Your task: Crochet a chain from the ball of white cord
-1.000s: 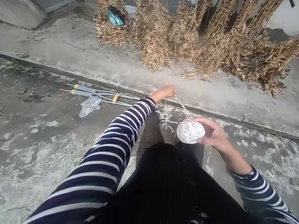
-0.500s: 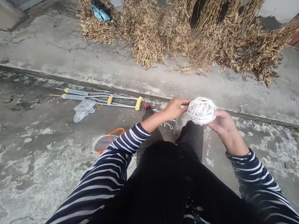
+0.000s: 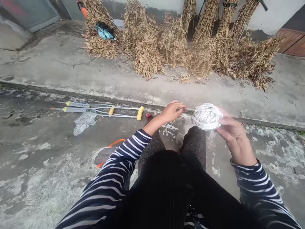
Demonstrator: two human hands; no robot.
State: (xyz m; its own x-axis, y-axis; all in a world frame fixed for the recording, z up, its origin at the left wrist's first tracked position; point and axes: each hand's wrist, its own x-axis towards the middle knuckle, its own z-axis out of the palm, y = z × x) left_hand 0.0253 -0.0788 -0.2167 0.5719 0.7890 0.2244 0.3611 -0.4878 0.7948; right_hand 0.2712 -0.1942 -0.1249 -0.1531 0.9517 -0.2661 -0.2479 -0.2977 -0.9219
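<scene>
A ball of white cord [image 3: 207,117] is held in front of me at about knee height. My right hand [image 3: 230,125] grips it from the right side, fingers partly behind it. From the ball's left side a short strand of cord [image 3: 191,108] runs taut to my left hand [image 3: 173,111], whose fingers are closed on it. Below and between my legs, a loose tangle of white cord [image 3: 169,128] lies on the ground.
A pair of crutches [image 3: 102,109] with yellow pads lies to the left, by a clear plastic bag [image 3: 84,122]. Nearer is a mesh item with an orange edge [image 3: 105,156]. Bundles of dried plants [image 3: 147,54] lean on the wall beyond a low concrete step [image 3: 59,71].
My left hand has moved left, away from the ball, and a strand now stretches between them. My right hand stays on the ball. The view has tilted up slightly.
</scene>
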